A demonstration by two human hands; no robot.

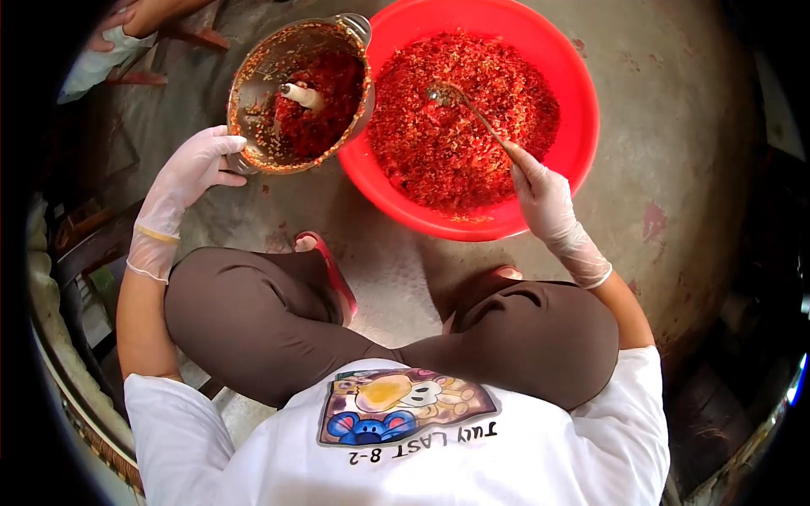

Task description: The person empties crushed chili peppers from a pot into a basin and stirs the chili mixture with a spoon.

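Observation:
Gloved in clear plastic, my left hand [196, 173] grips the side handle of a metal pot [364, 114], which tilts beside the basin. Inside the pot, wet red chopped chili [325, 80] clings around a pale central post [302, 95], and seeds stick to the walls. My right hand [544, 196], also gloved, is closed around the handle of a long metal spoon [481, 118]. The spoon's bowl rests on the chopped chili with seeds [472, 160] that fills much of a large red basin [582, 101].
Another person's hand and light sleeve [118, 51] show at the top left, near a wooden stool [198, 35]. The concrete floor [658, 185] has reddish stains. My knees and red sandals [337, 282] are just in front of the basin.

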